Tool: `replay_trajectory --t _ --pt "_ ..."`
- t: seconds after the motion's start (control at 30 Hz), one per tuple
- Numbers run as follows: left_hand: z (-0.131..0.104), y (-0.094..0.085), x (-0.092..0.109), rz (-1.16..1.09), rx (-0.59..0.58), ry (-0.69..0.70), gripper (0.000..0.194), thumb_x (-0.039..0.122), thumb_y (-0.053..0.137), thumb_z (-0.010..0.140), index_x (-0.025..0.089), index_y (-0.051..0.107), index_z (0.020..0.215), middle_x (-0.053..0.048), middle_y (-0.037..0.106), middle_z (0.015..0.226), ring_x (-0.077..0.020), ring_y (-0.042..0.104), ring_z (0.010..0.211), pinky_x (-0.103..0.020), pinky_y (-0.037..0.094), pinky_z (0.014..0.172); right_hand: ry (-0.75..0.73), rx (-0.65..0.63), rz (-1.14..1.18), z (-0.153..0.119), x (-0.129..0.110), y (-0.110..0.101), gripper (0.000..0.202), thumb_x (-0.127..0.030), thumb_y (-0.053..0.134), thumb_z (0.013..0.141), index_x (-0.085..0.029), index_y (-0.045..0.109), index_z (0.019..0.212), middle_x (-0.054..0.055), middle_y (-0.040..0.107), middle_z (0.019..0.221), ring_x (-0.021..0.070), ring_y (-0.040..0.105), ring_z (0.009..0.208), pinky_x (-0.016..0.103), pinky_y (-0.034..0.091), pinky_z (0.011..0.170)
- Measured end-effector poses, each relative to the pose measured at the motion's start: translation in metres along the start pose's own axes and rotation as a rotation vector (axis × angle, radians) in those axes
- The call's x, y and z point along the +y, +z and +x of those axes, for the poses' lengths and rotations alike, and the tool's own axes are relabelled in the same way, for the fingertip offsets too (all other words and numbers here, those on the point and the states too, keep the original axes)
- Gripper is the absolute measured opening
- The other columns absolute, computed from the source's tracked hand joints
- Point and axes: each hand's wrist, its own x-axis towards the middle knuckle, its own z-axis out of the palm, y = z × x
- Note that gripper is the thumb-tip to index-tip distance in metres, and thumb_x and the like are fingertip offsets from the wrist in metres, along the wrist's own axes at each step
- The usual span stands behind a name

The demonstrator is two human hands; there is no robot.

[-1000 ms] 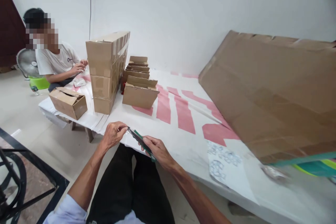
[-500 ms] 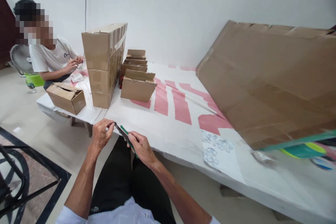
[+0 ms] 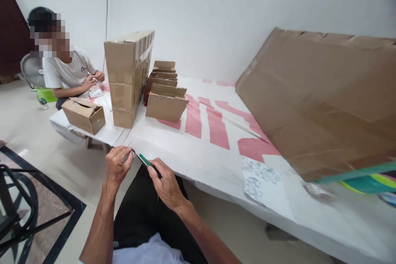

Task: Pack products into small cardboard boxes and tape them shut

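Observation:
In my right hand (image 3: 165,182) is a slim tool with a green handle (image 3: 145,160), its narrow dark tip pointing up and left. My left hand (image 3: 119,165) is closed in a pinch at that tip, and a small dark piece shows by its fingers, too small to make out. Both hands are above my lap, just off the front edge of the table (image 3: 201,165). Beyond them stand open cardboard boxes (image 3: 166,106) and a tall stack of closed boxes (image 3: 123,86).
A carton (image 3: 84,115) lies at the table's left end, near a seated person (image 3: 66,70). A large cardboard box (image 3: 328,99) leans at the right. In front of it are a patterned sheet (image 3: 262,179) and a clear plastic packet (image 3: 319,192). A black metal frame (image 3: 37,227) stands lower left.
The view has shifted, so the surroundings appear slightly further right and lower. My hands have turned the tool a little and drawn slightly apart; the right hand still holds it.

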Motion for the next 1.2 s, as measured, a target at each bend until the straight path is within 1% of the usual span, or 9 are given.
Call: replay_trajectory --t 0.1,0.17,0.33,0.47,0.63,0.8,0.93,1.03,1.2 --pt "-0.002 -0.003 0.001 -0.007 0.046 0.023 0.021 0.024 0.059 0.096 0.025 0.079 0.092 -0.007 0.083 0.087 -0.022 0.078 0.084 -0.035 0.061 0.085 -0.043 -0.003 -0.013 0.0 0.0 0.002 0.024 -0.033 0.048 0.107 -0.022 0.069 0.104 0.006 0.069 0.093 0.0211 0.065 0.085 0.033 0.054 0.082" --pt "-0.003 -0.005 0.001 -0.026 0.06 0.011 0.02 0.024 0.059 0.097 0.025 0.079 0.092 -0.007 0.083 0.088 -0.0224 0.079 0.085 -0.036 0.061 0.086 -0.061 -0.003 -0.007 0.0 -0.001 0.003 0.023 -0.032 0.048 0.107 -0.023 0.069 0.105 0.006 0.069 0.092 0.0212 0.066 0.084 0.033 0.055 0.081" --pt "-0.005 -0.014 0.0 -0.074 0.073 -0.038 0.017 0.025 0.062 0.096 0.025 0.079 0.094 -0.008 0.083 0.092 -0.0231 0.079 0.088 -0.037 0.062 0.087 -0.044 -0.031 0.007 0.002 -0.004 0.008 0.021 -0.029 0.049 0.106 -0.022 0.069 0.105 0.004 0.068 0.088 0.0187 0.063 0.075 0.03 0.053 0.074" --pt "-0.008 -0.017 -0.001 0.0 0.097 -0.04 0.019 0.023 0.061 0.096 0.025 0.08 0.092 -0.007 0.084 0.091 -0.0234 0.079 0.088 -0.036 0.06 0.083 -0.027 -0.032 0.018 0.003 -0.006 0.015 0.021 -0.031 0.049 0.106 -0.022 0.068 0.104 0.004 0.067 0.088 0.0182 0.061 0.074 0.029 0.051 0.072" --pt "-0.008 -0.019 0.005 0.102 0.136 -0.022 0.019 0.023 0.061 0.096 0.023 0.077 0.086 -0.007 0.083 0.087 -0.0227 0.078 0.084 -0.034 0.055 0.078 -0.007 -0.033 0.017 0.001 -0.009 0.017 0.022 -0.031 0.049 0.106 -0.021 0.069 0.106 0.005 0.067 0.09 0.0189 0.061 0.077 0.031 0.051 0.076" --pt "-0.006 -0.019 0.008 0.07 0.103 -0.005 0.019 0.018 0.058 0.095 0.022 0.07 0.081 -0.004 0.074 0.076 -0.0181 0.069 0.072 -0.03 0.051 0.075 -0.036 -0.026 0.007 0.0 -0.009 0.016 0.023 -0.029 0.049 0.106 -0.021 0.07 0.109 0.006 0.069 0.093 0.0194 0.063 0.082 0.032 0.053 0.079" --pt "-0.007 -0.016 0.005 0.02 0.13 0.013 0.016 0.014 0.056 0.092 0.022 0.061 0.078 0.0 0.064 0.07 -0.0154 0.062 0.065 -0.027 0.05 0.071 -0.067 -0.018 0.001 -0.001 -0.008 0.016 0.021 -0.027 0.049 0.106 -0.02 0.069 0.107 0.006 0.069 0.094 0.0187 0.063 0.083 0.031 0.052 0.079" --pt "-0.008 -0.013 0.004 0.018 0.138 0.019 0.015 0.012 0.056 0.09 0.022 0.057 0.079 0.001 0.062 0.071 -0.0149 0.06 0.065 -0.027 0.049 0.07 -0.069 -0.009 -0.004 -0.003 -0.008 0.016 0.019 -0.026 0.05 0.105 -0.02 0.068 0.107 0.005 0.069 0.093 0.0183 0.063 0.081 0.03 0.052 0.078" --pt "-0.008 -0.012 0.005 0.028 0.117 0.023 0.015 0.011 0.055 0.087 0.023 0.054 0.078 0.001 0.06 0.071 -0.0148 0.058 0.065 -0.026 0.048 0.069 -0.036 -0.016 0.011 -0.007 -0.008 0.017 0.021 -0.028 0.049 0.106 -0.02 0.069 0.106 0.004 0.068 0.091 0.0177 0.062 0.078 0.03 0.051 0.074"
